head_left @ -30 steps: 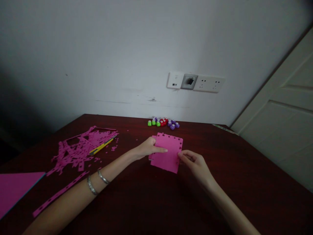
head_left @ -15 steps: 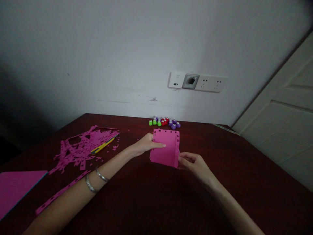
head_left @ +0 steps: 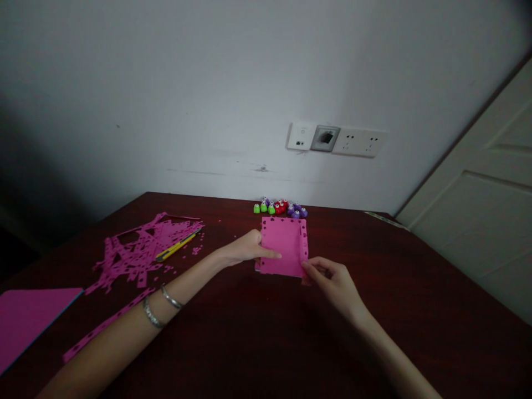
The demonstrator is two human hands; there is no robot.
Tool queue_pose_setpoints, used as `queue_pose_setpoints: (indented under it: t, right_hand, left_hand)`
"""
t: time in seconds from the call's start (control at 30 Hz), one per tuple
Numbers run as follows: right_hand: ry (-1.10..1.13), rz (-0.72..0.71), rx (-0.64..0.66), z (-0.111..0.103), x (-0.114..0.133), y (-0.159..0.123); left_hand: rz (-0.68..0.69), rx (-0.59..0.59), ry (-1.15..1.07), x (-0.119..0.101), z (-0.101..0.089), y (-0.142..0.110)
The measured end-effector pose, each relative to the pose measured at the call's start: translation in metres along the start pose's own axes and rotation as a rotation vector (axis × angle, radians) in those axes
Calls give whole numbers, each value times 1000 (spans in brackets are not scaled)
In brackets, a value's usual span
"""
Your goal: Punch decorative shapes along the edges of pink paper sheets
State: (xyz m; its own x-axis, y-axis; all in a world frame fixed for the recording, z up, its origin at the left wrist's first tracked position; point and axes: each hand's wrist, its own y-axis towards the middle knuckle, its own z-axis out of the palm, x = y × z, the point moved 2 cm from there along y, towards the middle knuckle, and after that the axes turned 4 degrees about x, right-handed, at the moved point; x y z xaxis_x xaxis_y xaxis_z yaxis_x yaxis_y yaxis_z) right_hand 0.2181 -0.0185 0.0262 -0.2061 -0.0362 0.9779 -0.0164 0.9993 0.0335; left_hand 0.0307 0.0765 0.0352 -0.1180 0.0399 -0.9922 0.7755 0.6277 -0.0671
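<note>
Since the earlier frame, the punched side strip (head_left: 304,244) of the pink card (head_left: 281,241) has been turning wider into view, and my left thumb has been moving lower. The card is standing out above the middle of the dark red desk (head_left: 382,277). My left hand (head_left: 247,247) is clamping its left side, thumb across the front; my right hand (head_left: 332,277) is pinching the lower right edge between thumb and fingers. Small green, red and purple pieces (head_left: 280,208) are sitting behind the card, near the wall (head_left: 208,100). Leftward, a yellow cutter (head_left: 178,247) is lying beside a heap of pink scraps (head_left: 141,249).
</note>
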Motion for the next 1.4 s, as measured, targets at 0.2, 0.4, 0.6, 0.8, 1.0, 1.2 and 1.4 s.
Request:
queue_pose_setpoints:
  t: [0.2, 0.4, 0.6, 0.8, 1.0, 1.2, 1.4]
  right_hand:
    - [-63, -19, -39, -1, 5, 0]
    - [-79, -40, -34, -6, -4, 2]
    - [-126, -20, 7, -10, -3, 3]
    - [157, 35, 36, -12, -2, 6]
    - [214, 62, 41, -9, -5, 6]
    - [192, 71, 28, -8, -4, 5]
    - [181, 48, -25, -11, -3, 6]
  left_hand:
    - [-36, -22, 10, 3, -4, 0]
    - [-25, -27, 15, 3, -11, -1]
    - [-72, 23, 47, 5, -11, -1]
    - [-151, 224, 88, 7, 0, -4]
    - [-224, 387, 226, 0, 17, -9]
    - [-123, 264, 207, -10, 15, -7]
    - [-62, 97, 85, -6, 8, -1]
